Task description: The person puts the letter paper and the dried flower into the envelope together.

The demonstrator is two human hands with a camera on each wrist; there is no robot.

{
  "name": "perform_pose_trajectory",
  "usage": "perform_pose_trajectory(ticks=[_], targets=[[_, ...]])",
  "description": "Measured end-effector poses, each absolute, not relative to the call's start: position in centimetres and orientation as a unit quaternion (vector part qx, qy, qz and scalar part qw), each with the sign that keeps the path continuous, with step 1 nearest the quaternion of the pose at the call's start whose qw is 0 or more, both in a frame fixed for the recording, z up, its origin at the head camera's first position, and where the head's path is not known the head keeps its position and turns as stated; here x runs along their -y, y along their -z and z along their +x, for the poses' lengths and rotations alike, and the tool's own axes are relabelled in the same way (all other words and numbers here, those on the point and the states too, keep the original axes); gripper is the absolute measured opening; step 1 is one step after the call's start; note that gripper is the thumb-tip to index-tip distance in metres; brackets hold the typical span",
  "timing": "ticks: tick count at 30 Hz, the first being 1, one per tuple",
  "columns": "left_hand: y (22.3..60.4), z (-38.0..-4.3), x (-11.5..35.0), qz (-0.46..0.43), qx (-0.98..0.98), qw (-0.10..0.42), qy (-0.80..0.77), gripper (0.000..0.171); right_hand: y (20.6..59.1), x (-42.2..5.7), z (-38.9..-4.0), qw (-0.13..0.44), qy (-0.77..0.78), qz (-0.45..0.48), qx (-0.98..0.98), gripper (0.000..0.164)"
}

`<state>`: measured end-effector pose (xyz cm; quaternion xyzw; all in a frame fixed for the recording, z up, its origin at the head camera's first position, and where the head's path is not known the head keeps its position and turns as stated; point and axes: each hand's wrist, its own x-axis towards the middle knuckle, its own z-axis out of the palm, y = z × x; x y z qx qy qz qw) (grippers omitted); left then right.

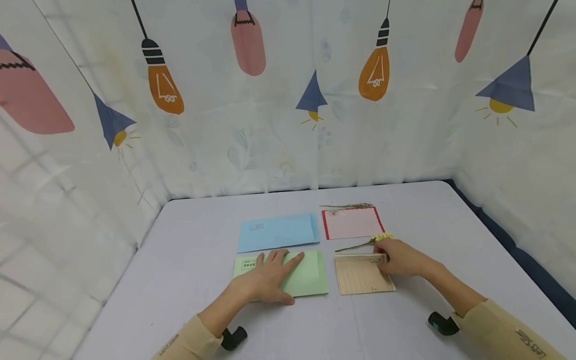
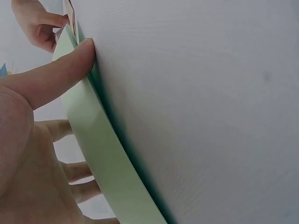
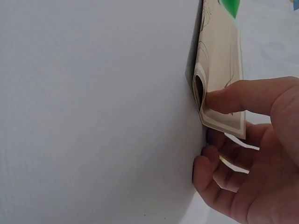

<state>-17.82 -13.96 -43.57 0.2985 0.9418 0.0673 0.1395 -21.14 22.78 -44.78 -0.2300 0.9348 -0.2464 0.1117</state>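
Observation:
My left hand (image 1: 269, 280) lies spread over a light green envelope (image 1: 308, 272), its fingers extended on top. In the left wrist view the thumb touches the near edge of the envelope (image 2: 100, 135). To the right, my right hand (image 1: 400, 258) pinches the right end of a folded tan sheet of lined letter paper (image 1: 359, 279). The right wrist view shows the thumb on the folded paper (image 3: 217, 56), its fold bowed at the edge, with the other fingers curled behind. A yellow flower sprig (image 1: 355, 246) lies just above the paper, its head beside the right hand.
Beyond the green envelope lies a blue envelope (image 1: 276, 233). A pink card with a red border (image 1: 353, 224) is behind the tan paper, a dried sprig (image 1: 360, 205) along its top. The white-covered table (image 1: 189, 260) meets a printed curtain (image 1: 270, 155) at the back.

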Motion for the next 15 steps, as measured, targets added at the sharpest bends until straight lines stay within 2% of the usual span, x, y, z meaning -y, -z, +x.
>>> perform_pose_trajectory(ticks=[15], targets=[[43.4,-17.73,13.92,0.301,-0.941,0.137,-0.066,0.101,44.72,-22.54,-20.72,0.107,0.266,-0.237,-0.928,0.028]])
